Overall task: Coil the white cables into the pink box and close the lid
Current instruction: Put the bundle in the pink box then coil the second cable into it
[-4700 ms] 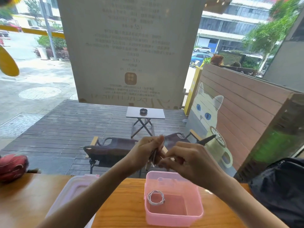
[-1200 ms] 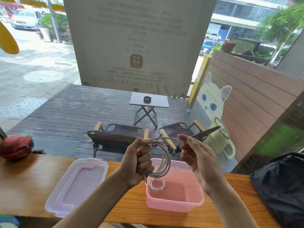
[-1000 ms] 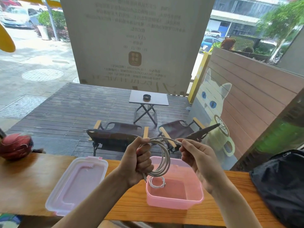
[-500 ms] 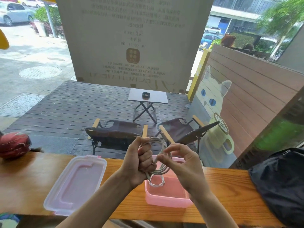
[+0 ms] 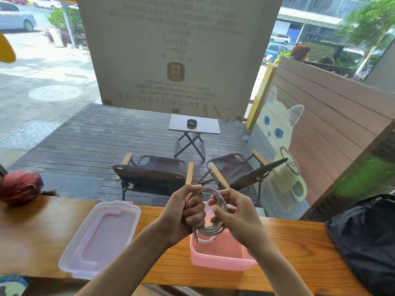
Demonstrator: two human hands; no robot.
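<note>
White cable point(image 5: 215, 228) coil hangs over the pink box point(image 5: 222, 256) (lid off), left hand point(image 5: 183, 214) fingers clenched around it, right hand point(image 5: 233, 214) pinching.

black bag point(image 5: 367, 238), red helmet point(image 5: 20, 185), wooden counter point(image 5: 32, 227)

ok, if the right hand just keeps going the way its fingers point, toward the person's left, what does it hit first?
Most likely the coiled white cable its fingers already curl around, then the left hand gripping the coil's other side. The pink box sits below that line. Depth is hard to judge from one view.
</note>
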